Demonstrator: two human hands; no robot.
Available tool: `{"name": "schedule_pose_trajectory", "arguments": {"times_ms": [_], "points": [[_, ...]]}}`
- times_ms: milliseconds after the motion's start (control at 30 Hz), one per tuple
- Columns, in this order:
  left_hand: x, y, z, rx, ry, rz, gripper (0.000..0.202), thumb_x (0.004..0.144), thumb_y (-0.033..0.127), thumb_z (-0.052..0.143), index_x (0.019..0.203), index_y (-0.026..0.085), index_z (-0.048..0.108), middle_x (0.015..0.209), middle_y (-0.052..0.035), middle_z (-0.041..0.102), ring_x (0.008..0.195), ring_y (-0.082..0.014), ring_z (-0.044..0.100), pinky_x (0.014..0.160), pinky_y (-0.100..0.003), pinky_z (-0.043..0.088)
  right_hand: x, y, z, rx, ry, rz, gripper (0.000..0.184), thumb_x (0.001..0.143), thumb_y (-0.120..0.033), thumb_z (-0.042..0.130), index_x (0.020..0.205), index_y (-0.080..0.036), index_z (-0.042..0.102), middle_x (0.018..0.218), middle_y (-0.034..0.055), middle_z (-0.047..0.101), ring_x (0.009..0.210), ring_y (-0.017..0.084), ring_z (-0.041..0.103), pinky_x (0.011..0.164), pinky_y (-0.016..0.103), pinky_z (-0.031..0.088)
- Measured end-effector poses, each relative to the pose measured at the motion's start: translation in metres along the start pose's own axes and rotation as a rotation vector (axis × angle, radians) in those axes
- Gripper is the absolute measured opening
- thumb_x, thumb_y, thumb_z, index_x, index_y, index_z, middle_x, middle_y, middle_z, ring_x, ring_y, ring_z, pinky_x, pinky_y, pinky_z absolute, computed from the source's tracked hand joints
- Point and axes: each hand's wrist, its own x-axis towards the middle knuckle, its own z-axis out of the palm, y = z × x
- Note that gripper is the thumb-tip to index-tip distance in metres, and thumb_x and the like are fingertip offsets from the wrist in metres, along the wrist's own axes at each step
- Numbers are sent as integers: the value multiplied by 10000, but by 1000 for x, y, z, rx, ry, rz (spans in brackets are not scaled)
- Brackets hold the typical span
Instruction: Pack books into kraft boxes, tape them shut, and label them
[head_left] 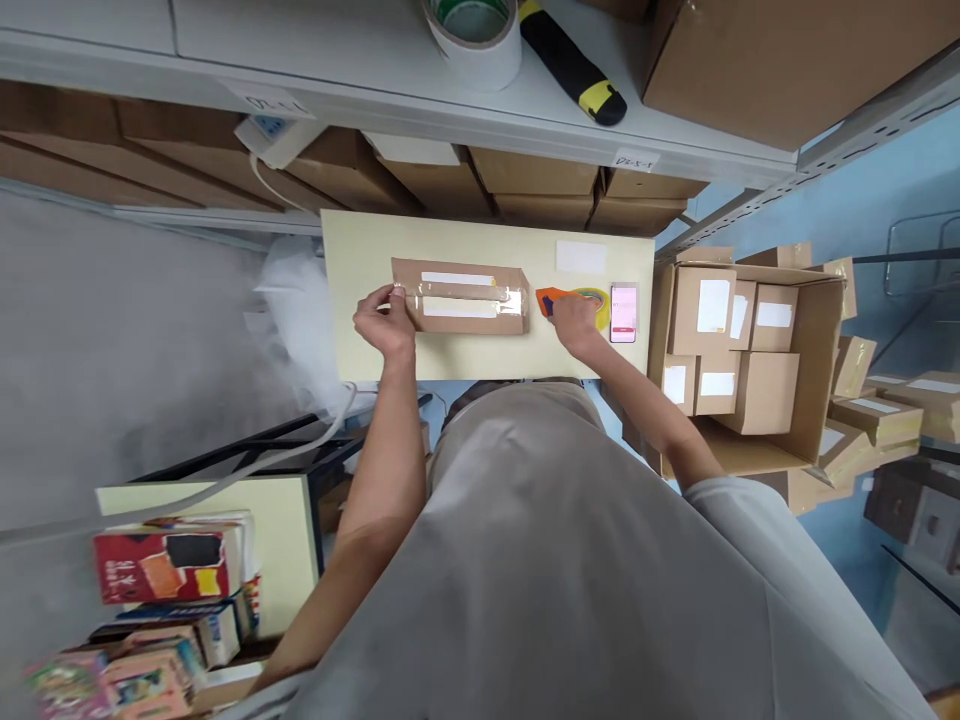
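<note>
A long brown cardboard box lies on the pale yellow table, with a white label and shiny clear tape along its top. At the box's left end is my left hand, its thumb and fingers pinched on the cardboard edge. To the right of the box, my right hand is closed on an orange and yellow tape dispenser, which rests on or just above the table. The fingers partly cover the dispenser. A phone with a lit pink screen lies right of that hand.
White paper lies at the table's back. A large open carton with several labelled boxes stands at the right. Above the table, a metal shelf carries a tape roll and a black-yellow cutter. Books are stacked lower left.
</note>
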Motion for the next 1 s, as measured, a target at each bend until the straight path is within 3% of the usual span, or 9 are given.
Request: {"name": "schedule_pose_trajectory", "arguments": {"times_ms": [100,233,367,533,633,733,867,933,1000], "points": [[0,-4,-1,-8,-15,2,198,1028,230,678,1178,176,796,1279,-140,798,1200,-277,781,1105,-410,645,3,-2,37,37,59,43,463,1202,-383,548,1436,-7,682,1139,296,833,1144,389,809,1148,517,526],[-1,-8,-2,-40,-49,29,219,1053,250,669,1217,173,793,1332,-163,797,1231,-287,783,1121,-409,632,2,-2,81,144,95,110,538,1231,-357,428,1574,42,537,1414,354,749,1371,380,708,1239,482,458],[-3,-10,-3,-55,-60,45,244,1070,257,651,1235,166,806,1346,-176,807,1243,-306,789,1134,-435,631,-4,-3,98,206,66,149,532,1219,-298,427,1612,55,498,1544,363,674,1468,379,642,1294,487,421],[-4,-16,-7,-47,-75,99,312,1092,291,623,1279,158,835,1308,-170,815,1243,-310,792,1140,-458,635,-24,-10,66,300,146,217,592,1196,-300,486,1676,45,461,1641,371,598,1550,408,592,1322,502,423],[-8,-20,-10,-36,-86,119,328,1110,278,588,1271,143,839,1257,-159,807,1238,-299,785,1154,-449,616,-38,-28,38,434,260,105,646,1238,-383,328,1767,-16,382,1690,321,595,1567,379,606,1286,467,492],[-14,-20,-12,-26,-124,137,319,1124,293,578,1248,141,830,1250,-160,784,1210,-292,777,1168,-437,592,-45,-59,19,523,235,29,727,1246,-505,266,1802,-41,335,1658,287,650,1520,367,670,1218,434,567],[-18,-16,-8,12,-190,171,379,1033,449,780,1262,148,774,1312,-196,720,1288,-363,728,1221,-504,559,-41,-99,8,464,253,113,903,1214,-684,316,1796,7,314,1722,336,574,1558,407,647,1242,453,558],[-17,-14,-4,35,-222,184,508,933,512,893,1251,149,735,1347,-225,676,1379,-428,674,1251,-553,540,-38,-110,6,421,271,173,971,1192,-730,369,1802,22,290,1751,364,525,1564,426,641,1230,457,564],[-14,-14,0,48,-261,192,562,877,546,939,1210,157,707,1359,-243,646,1421,-477,641,1249,-587,540,-36,-113,3,401,262,238,982,1186,-729,400,1791,38,303,1695,379,580,1508,422,688,1166,438,597]]}}
